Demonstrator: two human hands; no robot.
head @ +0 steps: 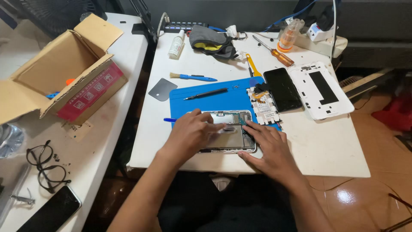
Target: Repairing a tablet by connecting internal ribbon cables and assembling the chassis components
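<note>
Lying opened on the blue work mat [214,101] at the table's near edge, the disassembled phone [229,136] shows its internals. Left hand [191,133] presses flat on it, fingers loosely curled, gripping nothing visible. Right hand [268,148] rests beside it, fingers spread, fingertips touching its right rim.

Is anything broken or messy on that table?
Yes. The opened phone under both hands has no back cover, so its insides show. Its parts lie scattered on the blue mat. The black phone at bottom left seems to have cracked glass.
</note>
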